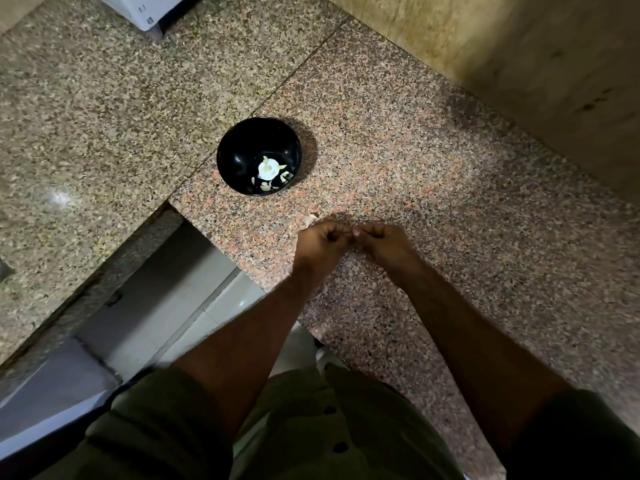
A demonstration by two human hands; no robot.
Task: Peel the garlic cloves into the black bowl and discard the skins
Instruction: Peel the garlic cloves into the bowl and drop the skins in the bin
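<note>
Here, from the head view, a speckled granite counter (415,161) in pinkish and grey grains fills most of the scene, its polished slabs meeting at a thin seam that runs from the far right towards the near left. On it, left of centre, sits a round, glossy black bowl (258,155), and at its bottom lie several small pale peeled garlic cloves (268,183), curved and slender, scattered around a bright reflection; which way each one points is too small to tell. Nearer than the bowl and a little to its right, the left hand (320,237) and the right hand (379,239) meet just above the counter, fingers of both curled inward with the tips pressed together over something small between them. What they pinch is hidden by the fingers, so its long axis cannot be told. A pale, papery scrap of garlic skin (310,220) lies just beside the left hand's far edge. Both bare forearms reach in from olive-green short sleeves (156,427). At the far left, a white appliance corner (145,12) stands on the counter.
</note>
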